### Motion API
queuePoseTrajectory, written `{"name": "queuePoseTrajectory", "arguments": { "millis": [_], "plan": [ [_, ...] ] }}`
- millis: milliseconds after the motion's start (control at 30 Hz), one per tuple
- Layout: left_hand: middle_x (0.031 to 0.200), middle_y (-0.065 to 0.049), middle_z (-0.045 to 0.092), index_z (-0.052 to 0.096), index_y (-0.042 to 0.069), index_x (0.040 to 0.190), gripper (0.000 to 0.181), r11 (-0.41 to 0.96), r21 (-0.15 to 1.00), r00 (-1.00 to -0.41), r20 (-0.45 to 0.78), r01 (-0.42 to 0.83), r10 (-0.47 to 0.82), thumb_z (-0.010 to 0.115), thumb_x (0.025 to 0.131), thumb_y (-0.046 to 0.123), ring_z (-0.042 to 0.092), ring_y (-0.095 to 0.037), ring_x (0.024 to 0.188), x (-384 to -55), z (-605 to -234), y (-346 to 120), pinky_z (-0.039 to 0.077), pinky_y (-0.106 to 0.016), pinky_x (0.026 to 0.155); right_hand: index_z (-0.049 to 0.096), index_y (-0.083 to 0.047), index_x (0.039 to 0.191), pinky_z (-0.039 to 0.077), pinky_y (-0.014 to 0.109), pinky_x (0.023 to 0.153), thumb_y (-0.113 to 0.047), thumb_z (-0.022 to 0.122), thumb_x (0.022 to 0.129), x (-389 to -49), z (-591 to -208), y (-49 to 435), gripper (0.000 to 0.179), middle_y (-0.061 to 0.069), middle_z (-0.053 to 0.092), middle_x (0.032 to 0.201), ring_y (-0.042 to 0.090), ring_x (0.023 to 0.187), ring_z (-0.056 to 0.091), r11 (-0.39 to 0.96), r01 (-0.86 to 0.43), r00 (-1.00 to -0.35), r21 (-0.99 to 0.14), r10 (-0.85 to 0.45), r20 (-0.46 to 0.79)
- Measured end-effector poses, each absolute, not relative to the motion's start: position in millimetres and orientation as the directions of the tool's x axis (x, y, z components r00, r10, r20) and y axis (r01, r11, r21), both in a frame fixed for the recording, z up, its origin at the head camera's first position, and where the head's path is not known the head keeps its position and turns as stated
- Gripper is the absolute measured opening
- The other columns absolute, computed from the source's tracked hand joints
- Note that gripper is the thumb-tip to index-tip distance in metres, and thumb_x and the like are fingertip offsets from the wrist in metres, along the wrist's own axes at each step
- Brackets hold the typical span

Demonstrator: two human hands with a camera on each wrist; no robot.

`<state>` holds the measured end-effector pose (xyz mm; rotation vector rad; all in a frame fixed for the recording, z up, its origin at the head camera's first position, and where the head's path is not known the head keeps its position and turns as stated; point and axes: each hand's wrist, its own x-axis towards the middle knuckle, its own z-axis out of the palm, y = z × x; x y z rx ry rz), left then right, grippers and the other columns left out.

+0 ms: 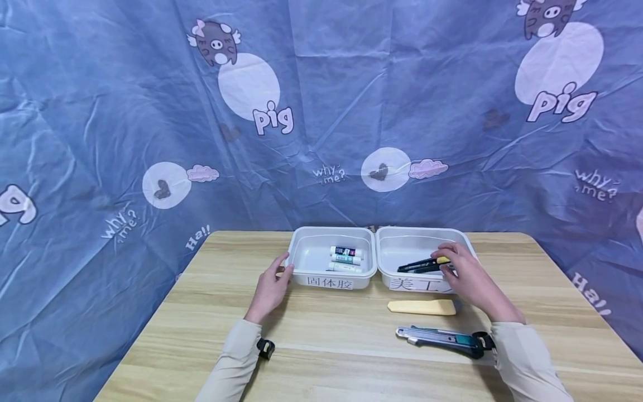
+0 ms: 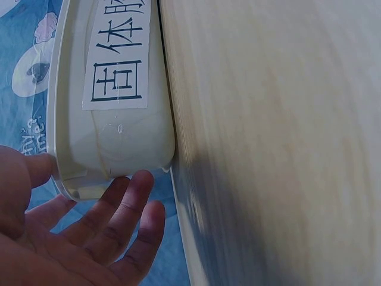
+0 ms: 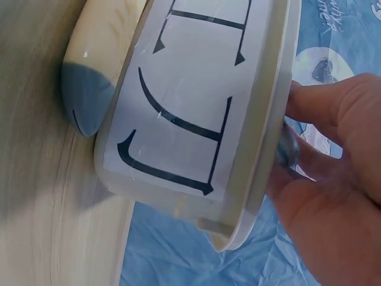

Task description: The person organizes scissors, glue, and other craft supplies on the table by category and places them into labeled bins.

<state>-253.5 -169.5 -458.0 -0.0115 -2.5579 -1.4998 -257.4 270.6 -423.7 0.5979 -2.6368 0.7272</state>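
My right hand [image 1: 464, 273] reaches over the rim of the right white bin [image 1: 424, 233] and pinches a black utility knife with a yellow end [image 1: 443, 260]. Another dark knife [image 1: 427, 269] lies under it in the bin. In the right wrist view the bin's wall hides most of what the fingers [image 3: 303, 202] hold. At the left white bin [image 1: 331, 231], my left hand [image 1: 269, 287] touches the outer corner, thumb [image 2: 40, 168] at the rim and loosely bent fingers beside the wall. Several glue sticks [image 1: 345, 259] lie inside that bin.
A cream-coloured utility knife [image 1: 422, 306] lies before the right bin. Nearer the right sleeve, a large silver, green and black utility knife [image 1: 437, 338] lies on the wooden table [image 1: 321, 357]. Printed paper labels [image 1: 330, 282] mark the bins' fronts. A blue curtain [image 1: 321, 111] hangs behind.
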Motion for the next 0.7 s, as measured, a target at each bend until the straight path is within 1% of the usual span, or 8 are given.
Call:
{"name": "queuePoseTrajectory", "arguments": {
  "millis": [100,367,533,700],
  "plan": [
    [0.116,-0.026,0.070,0.049,0.007,0.151,0.048,0.499,0.861,-0.984,0.157,0.096,-0.082,0.057,0.106,0.022,0.073,-0.036,0.088,-253.5,-458.0,-169.4,0.060,-0.038,0.078,0.069,0.005,0.112,0.045,0.064,0.096,0.014,0.066,0.087,-257.6,-423.8,270.9,0.027,0.028,0.055,0.128,0.046,0.117,0.053,0.780,-0.480,-0.851,-0.400,-0.304,0.428],
    [0.115,-0.026,0.070,0.049,0.007,0.151,0.048,0.503,0.858,-0.984,0.163,0.103,-0.078,0.057,0.106,0.022,0.073,-0.036,0.087,-253.8,-457.8,-170.2,0.060,-0.038,0.077,0.070,0.003,0.111,0.050,0.060,0.088,0.007,0.067,0.091,-256.6,-420.3,270.5,0.021,0.025,0.058,0.127,0.044,0.111,0.058,0.778,-0.481,-0.847,-0.405,-0.292,0.445],
    [0.117,-0.027,0.069,0.049,0.007,0.151,0.048,0.503,0.858,-0.983,0.164,0.105,-0.076,0.057,0.106,0.022,0.073,-0.037,0.088,-254.6,-457.8,-170.8,0.061,-0.040,0.078,0.071,0.002,0.109,0.051,0.058,0.087,0.007,0.067,0.091,-255.0,-416.8,269.7,0.019,0.022,0.062,0.122,0.041,0.110,0.060,0.774,-0.501,-0.834,-0.388,-0.312,0.454],
    [0.116,-0.026,0.070,0.049,0.007,0.151,0.048,0.506,0.857,-0.985,0.157,0.098,-0.076,0.057,0.106,0.023,0.074,-0.036,0.088,-254.3,-458.9,-170.3,0.060,-0.039,0.078,0.071,0.001,0.109,0.053,0.056,0.084,0.002,0.067,0.094,-251.4,-414.1,269.8,0.015,0.018,0.068,0.113,0.037,0.102,0.066,0.775,-0.493,-0.845,-0.394,-0.319,0.430]
  ]
}}
